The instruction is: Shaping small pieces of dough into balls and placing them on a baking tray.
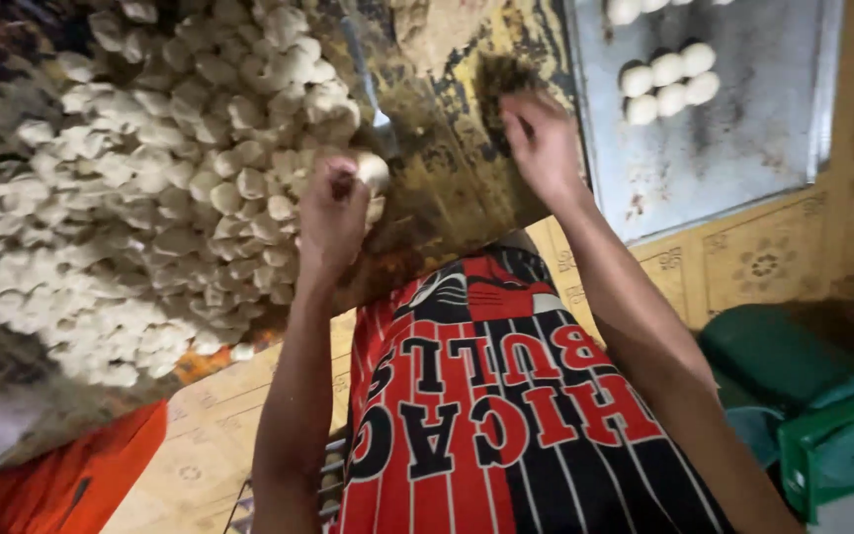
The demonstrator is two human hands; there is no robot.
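Worn dark table (447,188), yellow-stained, scuffed surface. On it, left and ahead of me, a big heap of pale dough pieces (150,188), lumpy, matte, floured, rough-cut chunks piled loose. Right of the table edge a grey metal tray (743,148), flat and dusted, with a small cluster of smooth round dough balls (669,84) near its far side. A metal scraper (373,99) lies between my hands, long axis running away from me, blade end nearer.

My left hand (333,213) sits at the heap's near-right edge, fingers closed around one pale dough piece (373,170). My right hand (541,143) is further ahead, fingers curled down on bare table, nothing visibly held. The heap is closest to my left hand; the tray is beyond my right.
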